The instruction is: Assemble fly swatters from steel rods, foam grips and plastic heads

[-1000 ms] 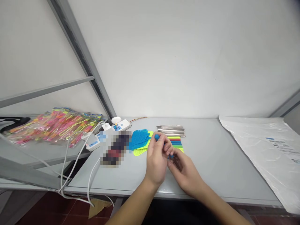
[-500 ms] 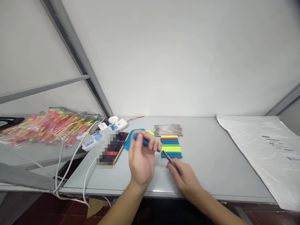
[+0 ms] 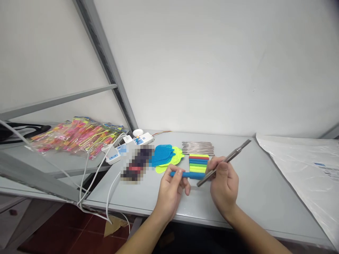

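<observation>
The left hand (image 3: pixel 171 190) pinches a slim, round blue tube (image 3: pixel 186 174). The right hand (image 3: pixel 225 187) clasps a shiny silver metal rod (image 3: pixel 233 154) — its upper end tilted rightward.

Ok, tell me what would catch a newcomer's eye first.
Probably the shiny metal rod or rods slanting across the right hand, with a blue tube in the left hand. Next, perhaps, the blue and yellow-green fly-swatter heads left of the row of coloured tubes. Then the colourful bagged heap at the left.
</observation>
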Tool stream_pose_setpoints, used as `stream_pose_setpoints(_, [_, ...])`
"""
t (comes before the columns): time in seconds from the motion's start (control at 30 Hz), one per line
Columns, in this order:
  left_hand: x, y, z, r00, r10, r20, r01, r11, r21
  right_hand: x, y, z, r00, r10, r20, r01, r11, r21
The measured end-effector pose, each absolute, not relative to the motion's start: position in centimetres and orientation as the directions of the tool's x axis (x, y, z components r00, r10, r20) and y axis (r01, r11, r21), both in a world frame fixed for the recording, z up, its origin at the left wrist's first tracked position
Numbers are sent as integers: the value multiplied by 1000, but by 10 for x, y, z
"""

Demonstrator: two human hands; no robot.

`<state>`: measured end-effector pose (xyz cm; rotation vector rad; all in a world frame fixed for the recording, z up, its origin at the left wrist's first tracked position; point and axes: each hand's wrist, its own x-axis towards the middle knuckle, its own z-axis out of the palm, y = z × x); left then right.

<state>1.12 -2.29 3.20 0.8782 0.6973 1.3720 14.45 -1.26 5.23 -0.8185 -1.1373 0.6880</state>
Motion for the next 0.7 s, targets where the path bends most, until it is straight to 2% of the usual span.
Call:
stream_pose_setpoints(0.07, [8,-24,30,205,971,123,-406,-30,913,138,-9,67,282,826,489,-95,531,-842])
stream_pose_setpoints(0.2, [7,-29,35,413,898,150,-265,-39,964,124,-2,88,234,883,407,-153,446,-882])
stream_pose_setpoints(0.33, [6,-33,35,383,913,141,-88,-116,989,113,3,95,113,916,384,-103,396,-913])
stream_pose_setpoints(0.47, [0,-29,27,313,936,159,-129,-124,984,113,11,99,73,929,362,-137,369,-919])
stream_pose_setpoints(0.6, [-5,-25,21,328,923,199,-206,-136,969,113,19,104,112,894,434,-94,444,-891])
stream_pose_setpoints(0.7, [-7,-24,17,341,917,207,-177,-154,972,111,22,102,104,881,462,-48,469,-882])
